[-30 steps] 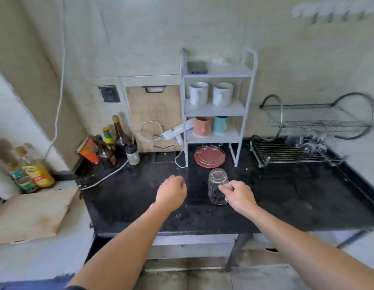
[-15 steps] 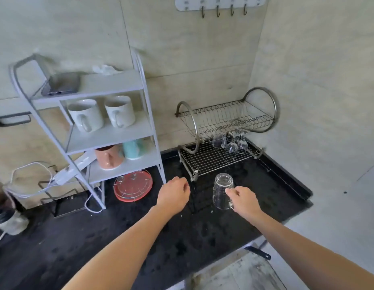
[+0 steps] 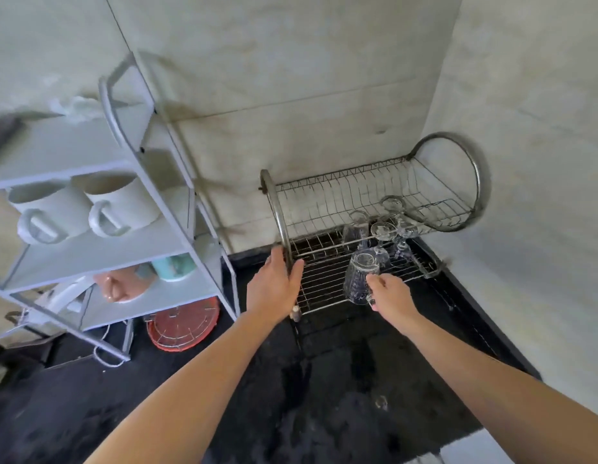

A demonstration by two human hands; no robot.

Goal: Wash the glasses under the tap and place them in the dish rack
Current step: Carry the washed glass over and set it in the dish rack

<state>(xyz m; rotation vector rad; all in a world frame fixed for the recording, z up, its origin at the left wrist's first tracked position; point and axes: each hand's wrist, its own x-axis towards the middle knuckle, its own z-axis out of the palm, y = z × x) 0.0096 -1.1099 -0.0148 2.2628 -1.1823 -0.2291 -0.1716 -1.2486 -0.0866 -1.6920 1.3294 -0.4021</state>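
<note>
Lower the ribbed clear glass point(image 3: 361, 279), held mouth down in the grip of the right hand point(image 3: 389, 294) just over the lower tier of the dish rack point(image 3: 324, 283), squarely onto the wires; steer clear of the stemmed glasses point(image 3: 388, 229) behind; brace with the left hand point(image 3: 274, 286), clasped round the steel hoop point(image 3: 276, 209). Likely slippery when wet; thin round wire over a glossy black bench point(image 3: 341, 380).

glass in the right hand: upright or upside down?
Upside down: the glass shows its thick base on top, mouth toward the dish rack wires below; the right hand grips it low.
</note>
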